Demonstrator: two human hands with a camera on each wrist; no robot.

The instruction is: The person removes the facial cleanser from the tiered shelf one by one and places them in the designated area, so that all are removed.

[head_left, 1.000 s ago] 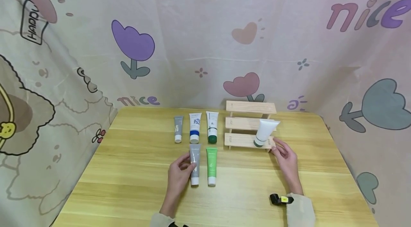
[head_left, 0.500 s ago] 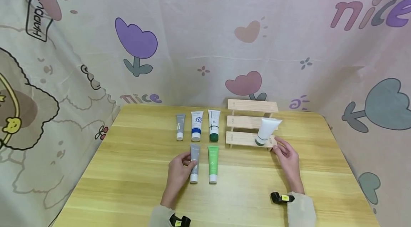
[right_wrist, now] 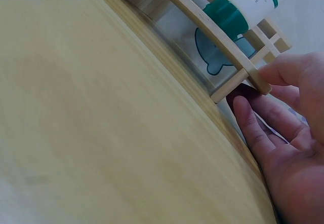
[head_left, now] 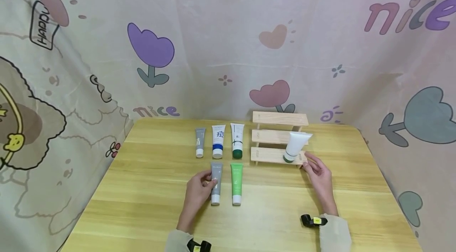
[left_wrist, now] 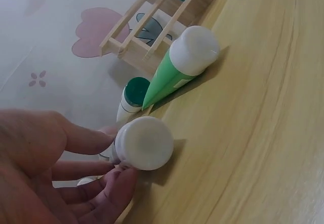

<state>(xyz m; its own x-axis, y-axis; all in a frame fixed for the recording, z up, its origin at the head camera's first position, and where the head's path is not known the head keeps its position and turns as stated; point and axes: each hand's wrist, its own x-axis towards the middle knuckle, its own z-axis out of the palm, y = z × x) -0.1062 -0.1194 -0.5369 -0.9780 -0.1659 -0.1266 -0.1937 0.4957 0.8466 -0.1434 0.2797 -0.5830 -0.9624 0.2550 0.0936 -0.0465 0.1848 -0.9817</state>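
A tiered wooden rack (head_left: 279, 118) stands at the back right of the table, a white tube with a green cap (head_left: 297, 143) upright on its lowest step. My right hand (head_left: 318, 179) holds the right end of that step, the thumb and fingers (right_wrist: 248, 125) on either side of the wood. With my left hand (head_left: 198, 192) I pinch a grey tube (head_left: 216, 169) from its left side; its white cap (left_wrist: 148, 143) faces the left wrist camera. Just right of it lies a green tube (head_left: 236, 180) with a white cap.
Behind my left hand lie a small grey tube (head_left: 200, 141), a white tube with a blue band (head_left: 218, 141) and a white tube with a green cap (head_left: 237, 141). The wooden table (head_left: 142, 196) ends at a printed cloth (head_left: 213, 46) at the back.
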